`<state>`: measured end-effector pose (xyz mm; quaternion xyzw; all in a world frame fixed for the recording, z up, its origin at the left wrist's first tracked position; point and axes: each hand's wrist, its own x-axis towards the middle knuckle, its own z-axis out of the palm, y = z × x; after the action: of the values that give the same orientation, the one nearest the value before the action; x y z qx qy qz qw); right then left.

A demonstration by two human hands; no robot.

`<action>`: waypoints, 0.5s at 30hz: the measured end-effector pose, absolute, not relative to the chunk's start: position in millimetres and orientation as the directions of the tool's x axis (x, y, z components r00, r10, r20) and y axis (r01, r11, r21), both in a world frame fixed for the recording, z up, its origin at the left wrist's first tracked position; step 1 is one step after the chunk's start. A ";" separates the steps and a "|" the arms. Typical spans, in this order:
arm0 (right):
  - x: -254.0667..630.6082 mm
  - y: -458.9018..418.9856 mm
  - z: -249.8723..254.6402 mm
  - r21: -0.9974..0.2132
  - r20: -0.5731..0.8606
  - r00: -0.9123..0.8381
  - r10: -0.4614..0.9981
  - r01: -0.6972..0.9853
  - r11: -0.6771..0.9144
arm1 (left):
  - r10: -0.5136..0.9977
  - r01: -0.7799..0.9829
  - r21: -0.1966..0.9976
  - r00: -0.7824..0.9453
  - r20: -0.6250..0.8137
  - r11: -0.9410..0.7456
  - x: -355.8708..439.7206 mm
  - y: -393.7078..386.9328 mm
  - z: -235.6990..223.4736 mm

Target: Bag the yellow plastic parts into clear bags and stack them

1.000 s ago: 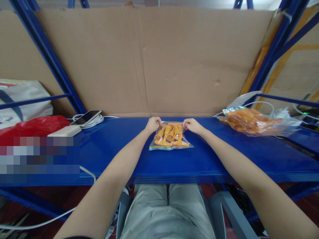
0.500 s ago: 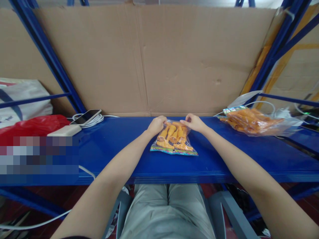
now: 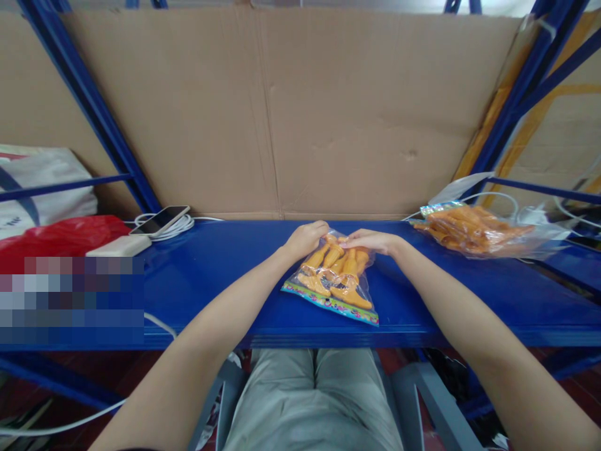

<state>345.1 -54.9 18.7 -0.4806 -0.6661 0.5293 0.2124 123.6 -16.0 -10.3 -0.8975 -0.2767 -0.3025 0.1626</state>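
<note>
Clear plastic bag [image 3: 329, 304] of orange boot-shaped pieces [image 3: 350, 294] lies mid-shelf, close to near edge. Left hand [image 3: 307, 239] appears to pinch its far-left corner; right hand [image 3: 370, 240] over far side, grip unclear. Risk: uneven tugging could tear the film

The bag [image 3: 328, 303] is glossy plastic, the shelf [image 3: 404, 300] smooth, seemingly metal

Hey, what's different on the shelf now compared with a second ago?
The bag has come nearer the front edge and turned, its printed strip now slanting down to the right. The left hand shifted right, still at the bag's far end; the right hand now reaches over the bag. The phone and other orange bag stayed put.
</note>
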 end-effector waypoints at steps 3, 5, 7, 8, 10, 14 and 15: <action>337.6 -53.4 16.8 -0.953 -0.168 -0.380 0.910 0.299 -0.052 | 0.452 0.642 -0.078 0.615 0.646 -0.763 120.2 -12.8 -8.8; 334.4 -52.8 16.7 -0.971 -0.137 -0.341 0.930 0.232 -0.058 | 0.506 0.680 -0.036 0.579 0.639 -0.732 115.2 -9.8 -7.9; 333.6 -52.4 18.1 -0.982 -0.093 -0.285 0.954 0.182 -0.041 | 0.580 0.725 0.008 0.544 0.607 -0.689 107.6 -6.0 -7.9; 334.3 -51.8 19.3 -0.986 -0.061 -0.246 0.967 0.165 -0.020 | 0.622 0.751 0.030 0.522 0.583 -0.659 102.8 -3.9 -8.4; 338.3 -48.8 22.7 -0.986 0.025 -0.147 0.989 0.157 0.048 | 0.703 0.805 0.074 0.463 0.540 -0.588 92.2 1.1 -10.3; 363.0 -29.4 30.5 -0.961 0.248 0.131 0.960 0.160 0.226 | 0.771 0.849 0.116 0.402 0.494 -0.516 73.1 11.3 -16.3; 373.8 -22.4 32.5 -0.947 0.311 0.221 0.924 0.151 0.283 | 0.781 0.854 0.129 0.387 0.490 -0.504 70.3 13.3 -17.7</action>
<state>373.8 -22.4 32.5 -0.5039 -0.5335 0.3236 0.5973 70.3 13.3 -17.7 -0.8297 -0.4926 -0.2524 0.0724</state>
